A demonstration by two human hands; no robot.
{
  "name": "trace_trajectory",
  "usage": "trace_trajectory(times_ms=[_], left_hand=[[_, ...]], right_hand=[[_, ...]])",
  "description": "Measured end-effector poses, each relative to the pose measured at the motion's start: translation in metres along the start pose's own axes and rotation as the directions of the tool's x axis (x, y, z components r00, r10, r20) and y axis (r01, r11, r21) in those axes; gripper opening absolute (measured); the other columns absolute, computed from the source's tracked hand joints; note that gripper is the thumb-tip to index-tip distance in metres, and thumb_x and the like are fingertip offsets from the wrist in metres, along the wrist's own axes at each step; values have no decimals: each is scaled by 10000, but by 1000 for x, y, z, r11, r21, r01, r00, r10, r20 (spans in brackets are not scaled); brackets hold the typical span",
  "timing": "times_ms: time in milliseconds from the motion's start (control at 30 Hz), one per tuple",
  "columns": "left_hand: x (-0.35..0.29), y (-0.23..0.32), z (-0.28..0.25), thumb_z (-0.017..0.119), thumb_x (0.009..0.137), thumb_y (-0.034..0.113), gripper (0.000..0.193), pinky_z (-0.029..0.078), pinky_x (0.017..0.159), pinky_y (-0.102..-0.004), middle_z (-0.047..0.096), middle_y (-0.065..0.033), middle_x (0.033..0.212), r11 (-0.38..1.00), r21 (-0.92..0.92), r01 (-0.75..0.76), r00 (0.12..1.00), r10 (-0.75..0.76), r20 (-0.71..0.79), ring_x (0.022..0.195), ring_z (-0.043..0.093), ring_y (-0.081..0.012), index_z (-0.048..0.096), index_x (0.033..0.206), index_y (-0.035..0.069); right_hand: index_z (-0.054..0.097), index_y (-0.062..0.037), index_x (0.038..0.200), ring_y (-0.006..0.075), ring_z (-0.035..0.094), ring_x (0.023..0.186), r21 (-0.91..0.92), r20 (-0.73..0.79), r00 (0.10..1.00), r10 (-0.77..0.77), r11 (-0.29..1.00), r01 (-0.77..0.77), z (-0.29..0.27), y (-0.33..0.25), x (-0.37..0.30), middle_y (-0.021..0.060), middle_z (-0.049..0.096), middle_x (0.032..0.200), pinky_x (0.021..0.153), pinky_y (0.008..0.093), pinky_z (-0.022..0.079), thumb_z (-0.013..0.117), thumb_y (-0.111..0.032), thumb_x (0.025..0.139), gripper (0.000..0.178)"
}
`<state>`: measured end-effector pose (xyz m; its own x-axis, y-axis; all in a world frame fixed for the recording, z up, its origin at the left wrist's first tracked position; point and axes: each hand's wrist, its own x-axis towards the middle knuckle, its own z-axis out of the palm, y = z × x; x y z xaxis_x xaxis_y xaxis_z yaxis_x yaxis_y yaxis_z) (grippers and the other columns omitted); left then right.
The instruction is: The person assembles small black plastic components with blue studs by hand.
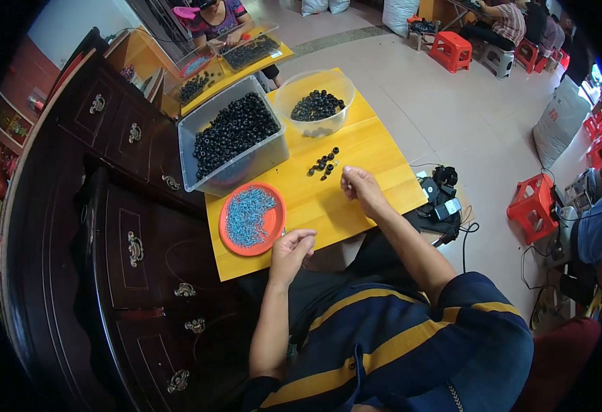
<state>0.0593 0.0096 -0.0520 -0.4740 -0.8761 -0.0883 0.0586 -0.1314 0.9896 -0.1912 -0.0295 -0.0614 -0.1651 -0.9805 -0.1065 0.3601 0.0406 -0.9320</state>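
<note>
My left hand (292,255) is closed, thumb against curled fingers, just right of an orange plate (281,200). Whatever it may hold is too small to make out. On the plate lies a heap of tiny blue-grey pieces (247,218). Over the right part of the yellow table (375,141) is my right hand (364,191), its fingers drawn together in a pinch; any object in them is hidden. Several small black round parts (324,163) lie loose to the left of this hand. Behind them a clear round tub (345,82) holds more black parts.
A clear rectangular bin (273,147) full of black parts stands at the table's left. Dark wooden drawers (132,254) border that side. Another person (225,20) handles parts at the far table. Red stools (450,51) and black equipment with cables (441,199) stand to the right.
</note>
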Motion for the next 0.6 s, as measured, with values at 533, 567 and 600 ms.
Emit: trace_trajectory(times_ms=[533,567,600], left_hand=[[134,-10,16,721,814,96,371,529,798,-421,634,-187,1059,533,824,-191,884,459,-92,889,654,-346,623,1165,27],[140,-10,18,716,814,94,374,524,817,-437,628,-194,1074,460,861,-215,857,512,-59,923,646,-363,621,1170,28],[144,-10,20,716,814,94,374,524,817,-437,628,-194,1074,460,861,-217,859,509,-56,923,646,-363,621,1170,28]], right_hand=[[584,4,769,118,515,645,-415,-60,922,-382,850,325,-12,35,-1,38,540,675,610,289,439,578,-232,987,322],[587,5,769,123,517,649,-418,-51,918,-392,844,337,-13,36,-1,44,543,678,616,291,441,578,-231,987,321],[589,5,770,129,520,653,-421,-42,915,-401,838,348,-14,36,0,50,547,681,621,293,442,577,-230,987,321]])
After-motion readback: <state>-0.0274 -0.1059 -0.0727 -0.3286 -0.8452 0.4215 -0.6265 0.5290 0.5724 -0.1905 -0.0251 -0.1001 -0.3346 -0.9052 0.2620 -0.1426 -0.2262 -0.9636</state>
